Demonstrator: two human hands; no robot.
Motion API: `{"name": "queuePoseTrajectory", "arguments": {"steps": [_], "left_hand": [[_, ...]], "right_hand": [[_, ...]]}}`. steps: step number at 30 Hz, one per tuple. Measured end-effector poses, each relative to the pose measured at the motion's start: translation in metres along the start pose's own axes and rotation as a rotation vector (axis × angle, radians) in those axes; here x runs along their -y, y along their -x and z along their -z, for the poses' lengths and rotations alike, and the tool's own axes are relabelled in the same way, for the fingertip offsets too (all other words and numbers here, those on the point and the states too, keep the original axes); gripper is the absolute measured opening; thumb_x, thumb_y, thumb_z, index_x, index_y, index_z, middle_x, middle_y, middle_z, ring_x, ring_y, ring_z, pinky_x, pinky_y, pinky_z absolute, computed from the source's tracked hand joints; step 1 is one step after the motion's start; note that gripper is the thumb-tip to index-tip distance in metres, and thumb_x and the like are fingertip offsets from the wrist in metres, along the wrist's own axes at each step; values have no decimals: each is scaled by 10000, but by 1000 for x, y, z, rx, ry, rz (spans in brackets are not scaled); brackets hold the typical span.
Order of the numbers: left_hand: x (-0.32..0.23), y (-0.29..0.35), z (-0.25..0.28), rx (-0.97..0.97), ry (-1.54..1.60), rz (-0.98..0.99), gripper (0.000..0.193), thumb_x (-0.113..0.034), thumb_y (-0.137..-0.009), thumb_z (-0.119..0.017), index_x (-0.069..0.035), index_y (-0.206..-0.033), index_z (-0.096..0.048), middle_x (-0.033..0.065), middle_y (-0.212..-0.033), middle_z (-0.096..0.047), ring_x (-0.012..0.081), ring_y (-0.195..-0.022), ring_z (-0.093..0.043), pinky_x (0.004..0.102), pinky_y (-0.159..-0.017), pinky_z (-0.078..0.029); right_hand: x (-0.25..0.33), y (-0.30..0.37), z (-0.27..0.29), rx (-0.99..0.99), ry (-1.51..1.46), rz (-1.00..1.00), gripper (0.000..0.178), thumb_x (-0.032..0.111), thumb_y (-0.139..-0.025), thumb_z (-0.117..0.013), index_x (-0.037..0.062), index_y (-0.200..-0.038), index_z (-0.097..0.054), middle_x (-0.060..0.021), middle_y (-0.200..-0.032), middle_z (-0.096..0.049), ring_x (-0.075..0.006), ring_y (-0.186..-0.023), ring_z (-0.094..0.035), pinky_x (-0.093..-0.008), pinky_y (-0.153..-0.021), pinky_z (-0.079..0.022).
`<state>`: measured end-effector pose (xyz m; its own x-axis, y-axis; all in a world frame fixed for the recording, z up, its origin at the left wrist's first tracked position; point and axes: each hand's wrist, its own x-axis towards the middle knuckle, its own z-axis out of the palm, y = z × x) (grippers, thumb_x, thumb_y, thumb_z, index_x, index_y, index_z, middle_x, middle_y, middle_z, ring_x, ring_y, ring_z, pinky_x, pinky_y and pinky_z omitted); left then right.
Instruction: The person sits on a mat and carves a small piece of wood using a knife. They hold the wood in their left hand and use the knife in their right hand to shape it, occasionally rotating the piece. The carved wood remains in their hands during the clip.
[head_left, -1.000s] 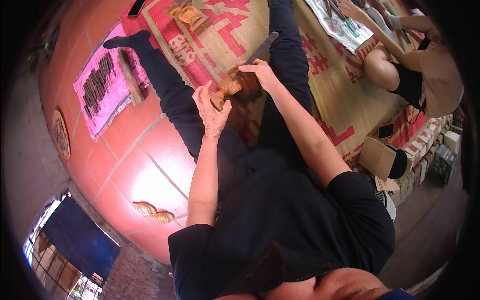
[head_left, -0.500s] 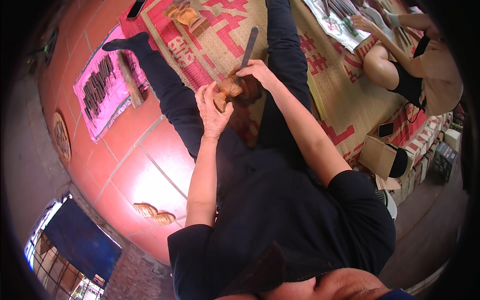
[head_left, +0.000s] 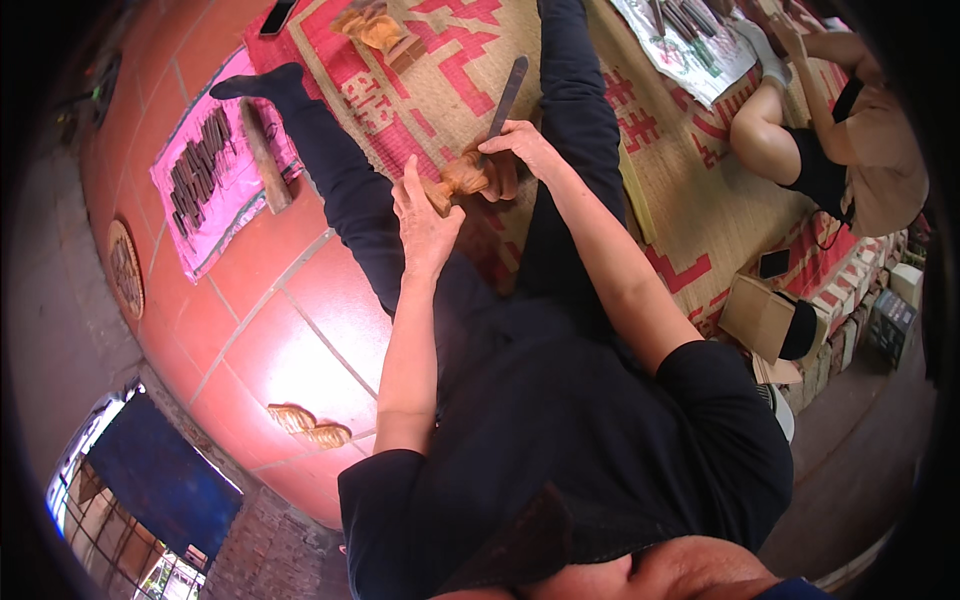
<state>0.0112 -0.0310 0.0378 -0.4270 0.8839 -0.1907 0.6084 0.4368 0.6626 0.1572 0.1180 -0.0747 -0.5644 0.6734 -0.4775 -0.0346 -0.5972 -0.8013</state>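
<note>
Nearest now, the left hand [head_left: 425,238] has thumb and fingers closed on one end of a brown, knobbly carved wooden piece [head_left: 463,177], held between the dark-trousered legs [head_left: 345,205]. Its long axis slants away rightward, bulkier end pointing to the right hand [head_left: 525,148]! That hand's pinching a dark, flat, narrow bar-shaped tool [head_left: 511,92], swung steeper than a second ago: new angle to the wood, contact hidden. Beyond, a beige-and-red woven mat [head_left: 520,30].

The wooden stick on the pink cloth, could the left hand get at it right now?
Probably not directly: the left hand holds the wooden carving, and the left leg lies between that hand and the wooden stick.
</note>
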Motion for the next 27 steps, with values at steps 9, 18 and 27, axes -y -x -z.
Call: {"name": "queuePoseTrajectory", "arguments": {"steps": [9,18,27], "left_hand": [[12,-9,-3,8,15,-127,919,-45,-653,-661,-163,-1477,-271,166,-1340,-368,392,-1254,-362,461,-1081,-348],[29,-15,0,-26,137,-150,858,-123,-674,-713,-149,-1449,-345,160,-1278,-417,343,-1246,-394,441,-1091,-320],[42,-23,4,-9,189,-152,831,-70,-666,-664,-156,-1437,-365,146,-1273,-421,347,-1216,-407,428,-1075,-341]], "right_hand": [[4,8,-2,-217,-51,-38,207,127,-734,-773,19,-896,-700,-50,-835,-680,-154,-756,-606,-289,-718,-456],[-1,5,-1,-207,-3,-162,271,134,-717,-797,2,-929,-688,-69,-869,-683,-172,-849,-622,-303,-806,-454],[-4,2,-6,-128,38,-73,283,147,-696,-815,16,-854,-620,-98,-797,-654,-182,-705,-617,-288,-672,-470]]}}
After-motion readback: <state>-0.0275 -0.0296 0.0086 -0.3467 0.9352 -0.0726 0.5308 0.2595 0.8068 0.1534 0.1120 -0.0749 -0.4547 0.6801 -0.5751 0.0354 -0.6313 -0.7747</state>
